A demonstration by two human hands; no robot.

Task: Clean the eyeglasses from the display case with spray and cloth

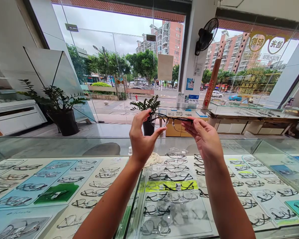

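Observation:
A pair of dark thin-rimmed eyeglasses is raised above the glass counter, between my two hands. My left hand has its fingers at the left end of the frame, with the thumb stretched under the left lens. At the right end, my right hand pinches the frame between thumb and fingers. Through the lenses the room behind shows clearly. Below my hands, rows of eyeglasses lie in the glass display case. A crumpled beige cloth and a small white bottle are near my left wrist.
A round stool top shows beyond the counter. Potted plants stand by the glass front, with a street outside. Another display counter is at the far right, and a black fan hangs on the pillar.

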